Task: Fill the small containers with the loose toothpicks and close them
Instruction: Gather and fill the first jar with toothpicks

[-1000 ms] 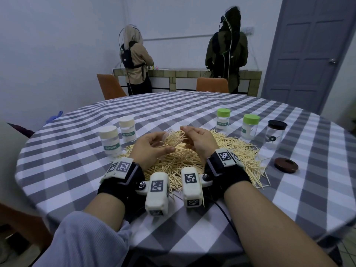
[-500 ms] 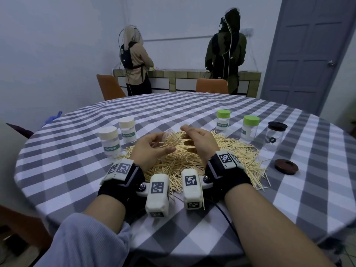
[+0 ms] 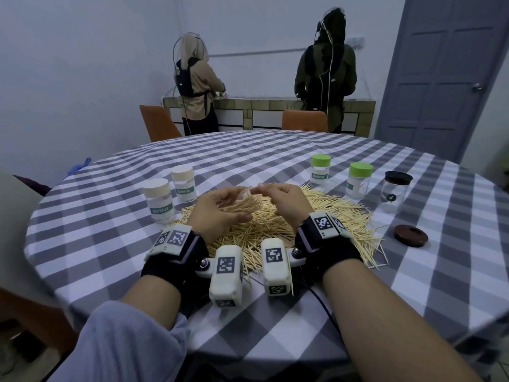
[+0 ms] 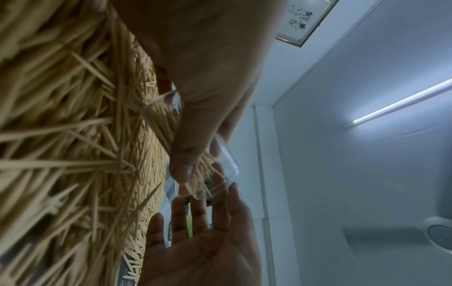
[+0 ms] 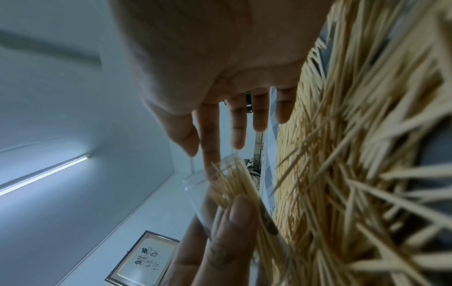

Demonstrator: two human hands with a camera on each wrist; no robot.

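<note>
A big pile of loose toothpicks (image 3: 316, 219) lies on the checked table. Just above it my left hand (image 3: 223, 208) grips a small clear container (image 3: 249, 199), tilted with its mouth toward the right and a bundle of toothpicks inside. The left thumb (image 4: 183, 154) lies across the container (image 4: 223, 154). My right hand (image 3: 271, 193) is at the container's mouth with its fingers (image 4: 198, 214) nearly straight and holds nothing. From the right wrist, the container (image 5: 220, 185) shows toothpick tips fanning out at its rim.
Two cream-lidded containers (image 3: 159, 199) (image 3: 184, 184) stand left of the pile and two green-lidded ones (image 3: 321, 170) (image 3: 359, 180) stand right of it. Further right are a black-lidded clear jar (image 3: 395, 193) and a loose brown lid (image 3: 410, 236). Two people stand at a far counter.
Both hands stay over the pile. The right fingertips have moved up to the container's mouth, and the toothpicks that stuck out between the hands now sit further inside.
</note>
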